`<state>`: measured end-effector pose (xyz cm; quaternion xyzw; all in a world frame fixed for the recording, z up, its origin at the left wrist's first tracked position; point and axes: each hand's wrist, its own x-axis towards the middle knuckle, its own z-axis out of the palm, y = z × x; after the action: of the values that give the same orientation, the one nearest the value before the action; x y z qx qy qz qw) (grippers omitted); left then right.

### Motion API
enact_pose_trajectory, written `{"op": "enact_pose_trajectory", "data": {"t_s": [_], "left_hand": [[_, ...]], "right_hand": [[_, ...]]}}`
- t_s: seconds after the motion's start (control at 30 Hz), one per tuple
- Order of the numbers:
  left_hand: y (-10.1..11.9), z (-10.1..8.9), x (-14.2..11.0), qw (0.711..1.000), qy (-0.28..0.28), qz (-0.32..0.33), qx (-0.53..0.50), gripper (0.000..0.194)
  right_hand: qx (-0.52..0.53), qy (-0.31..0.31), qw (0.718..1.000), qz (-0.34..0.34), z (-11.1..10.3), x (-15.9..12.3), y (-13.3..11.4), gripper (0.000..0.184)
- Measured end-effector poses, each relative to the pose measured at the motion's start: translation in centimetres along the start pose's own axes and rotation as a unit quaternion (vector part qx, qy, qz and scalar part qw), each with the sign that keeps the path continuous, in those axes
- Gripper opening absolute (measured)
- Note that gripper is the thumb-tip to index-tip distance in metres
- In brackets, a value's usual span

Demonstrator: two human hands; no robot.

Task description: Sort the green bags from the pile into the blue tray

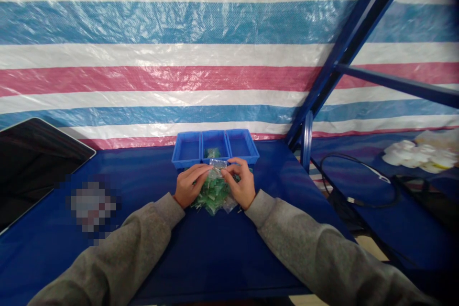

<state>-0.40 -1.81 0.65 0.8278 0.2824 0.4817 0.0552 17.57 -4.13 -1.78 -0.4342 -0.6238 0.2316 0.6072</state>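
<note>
Both hands meet over the middle of a dark blue counter [222, 258], holding a small clear plastic bag [218, 163] between them. The left hand [191, 183] has thumb and forefinger pinched together at the bag's left edge; the right hand [242, 184] pinches its right side, the fingers drawn in close. What the bag contains is too small to make out. Directly below the bag and partly behind the hands lies a loose heap of green pieces in clear packets [211, 196], spread on the counter.

Just beyond the heap, three blue plastic bins stand side by side: the left bin [188, 143], the middle bin [214, 138] with a green packet [211, 152] inside, and the right bin [242, 144]. Both forearms are in grey sleeves [301, 244]. A dark flat screen [36, 167] leans in at far left, near a pixelated patch [93, 203]. Behind everything hangs a striped plastic tarp [179, 79]; at right, past a blue metal frame [332, 69], are a black cable [358, 204] and some white bundles [419, 155]
</note>
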Motion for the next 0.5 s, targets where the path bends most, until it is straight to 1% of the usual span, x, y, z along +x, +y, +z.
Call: {"op": "enact_pose_trajectory", "data": {"t_s": [0.1,0.23,0.33,0.4,0.5], "left_hand": [[0.05,0.09,0.16,1.0,-0.001,0.007,0.002,0.018],[0.12,0.02,0.3,1.0,-0.003,0.009,0.003,0.011],[0.07,-0.02,0.26,1.0,0.0,-0.002,0.01,0.008],[0.05,0.01,0.19,1.0,-0.008,-0.013,0.007,0.009],[0.06,0.1,0.06,0.999,-0.022,-0.029,0.011,0.01]], "right_hand": [[-0.004,-0.026,0.999,-0.018,-0.17,0.02,-0.08,0.019],[-0.008,-0.062,0.997,-0.042,-0.59,0.06,-0.46,0.026],[-0.015,-0.076,0.995,-0.062,-0.75,0.17,-0.79,0.025],[-0.03,-0.073,0.994,-0.073,-0.71,0.3,-0.89,0.022],[-0.05,-0.044,0.995,-0.081,-0.55,0.49,-0.82,0.017]]}}
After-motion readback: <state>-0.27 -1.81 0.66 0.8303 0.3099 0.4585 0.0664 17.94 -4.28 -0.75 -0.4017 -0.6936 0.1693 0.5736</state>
